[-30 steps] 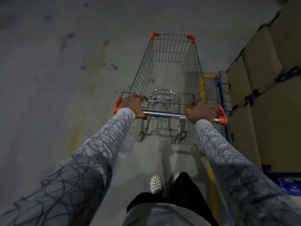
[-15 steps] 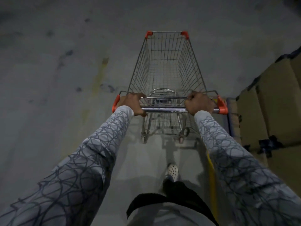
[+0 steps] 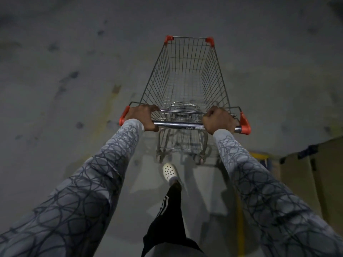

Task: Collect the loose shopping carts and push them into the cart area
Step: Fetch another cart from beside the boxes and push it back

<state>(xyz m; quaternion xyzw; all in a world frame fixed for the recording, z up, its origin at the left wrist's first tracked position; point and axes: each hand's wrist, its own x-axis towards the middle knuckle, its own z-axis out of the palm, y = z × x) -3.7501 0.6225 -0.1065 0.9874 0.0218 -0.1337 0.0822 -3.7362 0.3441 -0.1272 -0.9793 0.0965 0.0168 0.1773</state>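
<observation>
Fingers (image 3: 147, 108) of the left hand (image 3: 141, 117) curled tight round the chrome handle bar (image 3: 178, 125) by its red end cap, those of the right hand (image 3: 220, 121) wrapped the same way at the other end. Gripped with both. Held one empty shopping cart (image 3: 185, 80) on a stained concrete floor (image 3: 55, 80), directly ahead of the body, arms nearly straight, a white perforated shoe (image 3: 169, 171) just behind the rear wheels.

Judged to be mid-push, ferrying a collected cart; showed no cart area and no other carts in frame. Pointed the narrow, red-cornered nose away, up the frame, long axis running straight from handle to nose and roughly in line with the stride. Had stacked cardboard boxes (image 3: 315, 173) on the right, beside a yellow floor line (image 3: 240, 219) and apart from the basket.

Called next, most likely, for an even shove on both ends of the bar to hold the line, then for squaring the nose to the cart area once in sight.
</observation>
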